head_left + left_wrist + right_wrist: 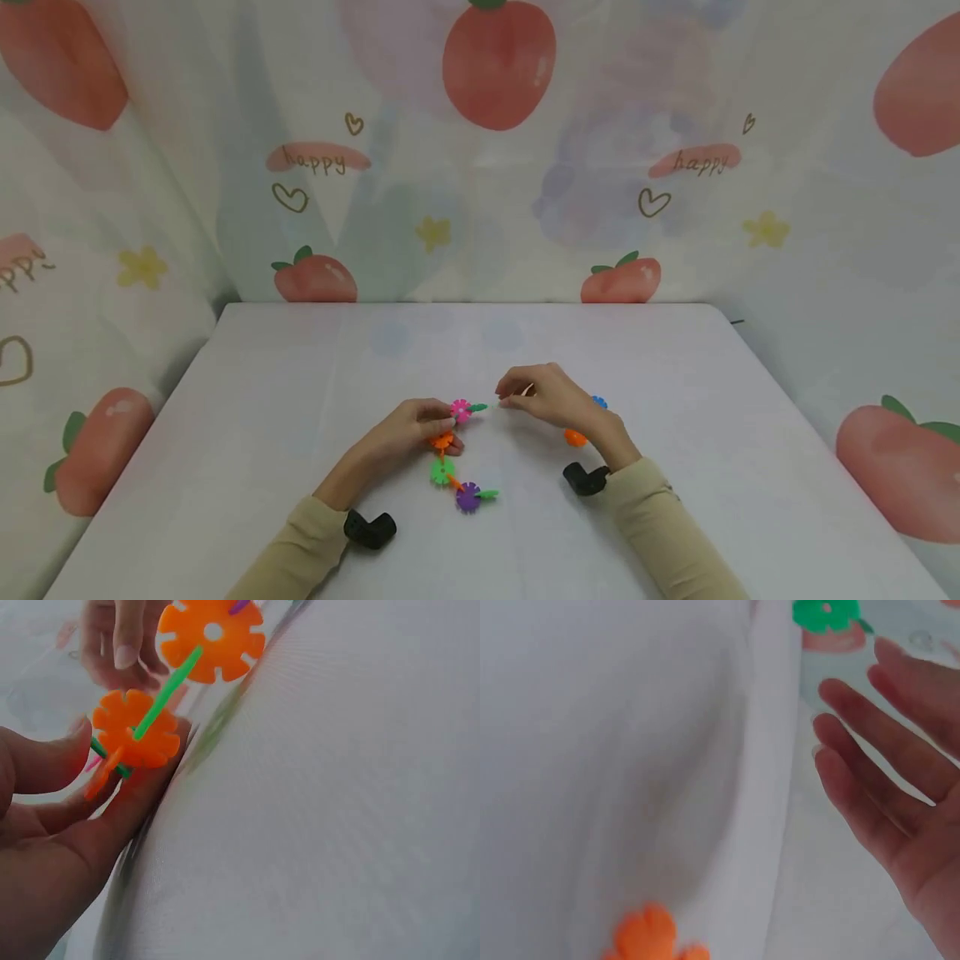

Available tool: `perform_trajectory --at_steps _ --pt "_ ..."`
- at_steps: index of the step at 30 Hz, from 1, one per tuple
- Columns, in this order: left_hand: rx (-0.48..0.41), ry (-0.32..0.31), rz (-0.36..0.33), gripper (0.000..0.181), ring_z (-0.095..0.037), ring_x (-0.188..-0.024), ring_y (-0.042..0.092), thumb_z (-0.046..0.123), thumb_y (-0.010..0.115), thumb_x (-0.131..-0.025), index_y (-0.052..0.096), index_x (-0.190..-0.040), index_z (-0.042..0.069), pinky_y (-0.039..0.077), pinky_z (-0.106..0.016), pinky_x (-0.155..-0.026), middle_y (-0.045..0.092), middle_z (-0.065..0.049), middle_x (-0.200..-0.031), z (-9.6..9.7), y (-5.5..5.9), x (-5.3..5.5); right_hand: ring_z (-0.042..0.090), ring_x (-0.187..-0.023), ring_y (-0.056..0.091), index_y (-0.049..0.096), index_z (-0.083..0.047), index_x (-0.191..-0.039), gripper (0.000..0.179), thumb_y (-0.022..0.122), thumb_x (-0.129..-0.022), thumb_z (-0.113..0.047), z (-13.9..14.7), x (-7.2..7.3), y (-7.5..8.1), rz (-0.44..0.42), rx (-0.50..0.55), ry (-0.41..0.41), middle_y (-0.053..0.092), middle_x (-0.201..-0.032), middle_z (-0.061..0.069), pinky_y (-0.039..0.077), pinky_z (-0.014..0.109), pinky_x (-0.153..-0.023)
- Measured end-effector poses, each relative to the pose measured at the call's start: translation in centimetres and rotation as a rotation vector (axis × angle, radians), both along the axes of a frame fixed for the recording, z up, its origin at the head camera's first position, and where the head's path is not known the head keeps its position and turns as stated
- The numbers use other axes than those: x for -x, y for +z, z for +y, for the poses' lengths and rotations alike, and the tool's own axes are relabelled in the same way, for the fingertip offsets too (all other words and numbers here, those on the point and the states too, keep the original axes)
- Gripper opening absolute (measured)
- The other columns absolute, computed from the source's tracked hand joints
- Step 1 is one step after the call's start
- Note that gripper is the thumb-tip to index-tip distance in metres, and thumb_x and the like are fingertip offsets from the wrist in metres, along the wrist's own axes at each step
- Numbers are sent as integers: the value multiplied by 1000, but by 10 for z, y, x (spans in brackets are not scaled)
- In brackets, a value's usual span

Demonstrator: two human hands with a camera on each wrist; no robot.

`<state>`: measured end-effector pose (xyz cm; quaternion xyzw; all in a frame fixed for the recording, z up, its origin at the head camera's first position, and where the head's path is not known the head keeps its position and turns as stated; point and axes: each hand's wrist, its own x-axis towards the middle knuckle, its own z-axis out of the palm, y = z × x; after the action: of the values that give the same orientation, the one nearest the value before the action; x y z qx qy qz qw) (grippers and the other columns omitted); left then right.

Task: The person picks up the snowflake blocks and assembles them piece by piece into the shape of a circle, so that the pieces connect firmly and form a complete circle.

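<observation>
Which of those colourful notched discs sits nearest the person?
The purple disc: it is lowest in the head view, while the green disc and all the others sit higher up.

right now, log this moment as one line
left hand: holds chain of multicoloured notched plastic discs | right hand: near dark-green notched disc, grip unclear
</observation>
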<state>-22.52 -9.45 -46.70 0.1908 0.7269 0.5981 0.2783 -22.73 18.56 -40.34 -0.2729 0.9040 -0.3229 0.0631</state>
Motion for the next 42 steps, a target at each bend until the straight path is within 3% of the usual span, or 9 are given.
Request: perform_trajectory --at_steps 6,13,17,23,30,35,42 --pt "14 -21 -9 54 -26 -96 78 25 58 -105 39 -151 4 42 -48 -116 77 -12 -105 -1 2 2 15 -93 70 75 -8 -112 17 73 -97 -16 38 9 11 -122 -28 -52 77 -103 -3 56 35 -85" --pt "-36 -10 -53 50 -27 -96 77 23 58 -105 40 -148 5 51 -40 -108 76 -16 -108 -2 4 0 17 -89 67 74 -6 -114 20 71 -97 -16 73 17 7 -217 -45 -125 76 -102 3 55 32 -79" --pt "-28 -1 -35 51 -26 -97 77 25 59 -105 42 -148 5 51 -42 -108 75 -17 -112 0 5 0 17 -93 66 73 -5 -117 23 71 -96 -16 94 17 5 -228 -49 -186 75 -106 6 54 31 -81" --pt "58 92 20 55 -21 -104 72 32 63 -101 46 -149 10 42 -51 -114 73 -13 -121 -2 8 -4 21 -94 65 70 -2 -120 27 70 -95 -13 117 18 5 -272 -78 -266 73 -109 11 54 32 -83" --pt "57 155 -15 57 -21 -111 65 34 67 -99 48 -148 11 42 -51 -114 70 -13 -129 1 6 -3 23 -91 59 71 -2 -111 27 79 -88 -15 128 19 -1 -330 -161 -336 67 -101 11 52 31 -79" --pt "51 167 -52 57 -21 -109 65 33 68 -98 49 -147 13 42 -50 -113 70 -13 -127 2 5 -3 26 -98 56 71 -6 -100 21 82 -86 -18 127 18 -6 -340 -227 -372 65 -97 8 52 37 -83" --pt "47 156 -41 55 -21 -110 65 31 67 -99 49 -147 10 43 -50 -112 69 -15 -131 0 7 -2 22 -85 57 66 -2 -96 24 82 -86 -17 127 20 -5 -310 -184 -356 63 -89 7 51 32 -76"
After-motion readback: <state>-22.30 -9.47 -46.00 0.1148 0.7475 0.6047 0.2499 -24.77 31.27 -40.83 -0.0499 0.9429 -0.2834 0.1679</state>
